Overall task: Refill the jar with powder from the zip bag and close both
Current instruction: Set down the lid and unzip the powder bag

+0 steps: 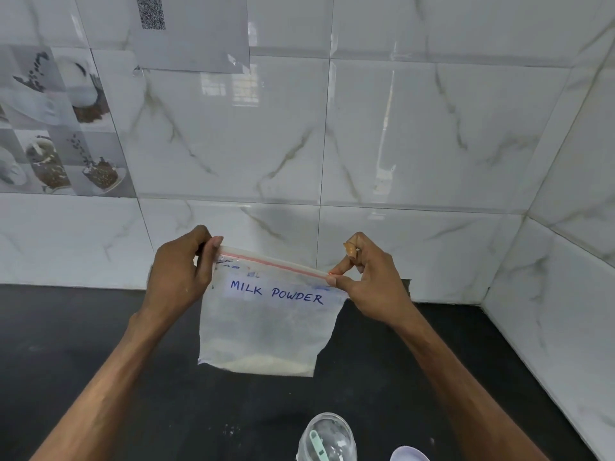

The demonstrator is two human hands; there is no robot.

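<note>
A clear zip bag (266, 331) labelled "MILK POWDER" hangs above the dark counter, with a thin layer of white powder along its bottom. My left hand (179, 277) pinches the left end of its red zip strip. My right hand (369, 281) pinches the strip's right end between thumb and forefinger. The strip looks flat and pressed together. Near the bottom edge stands a clear jar (327, 439) with a pale green scoop inside. A pale lid (407, 454) lies just to the right of the jar, partly cut off by the frame.
The black counter (83, 327) runs back to a white marbled tile wall (399, 144), which turns a corner at the right. A sheet with a QR code (189, 31) is taped to the wall at the upper left.
</note>
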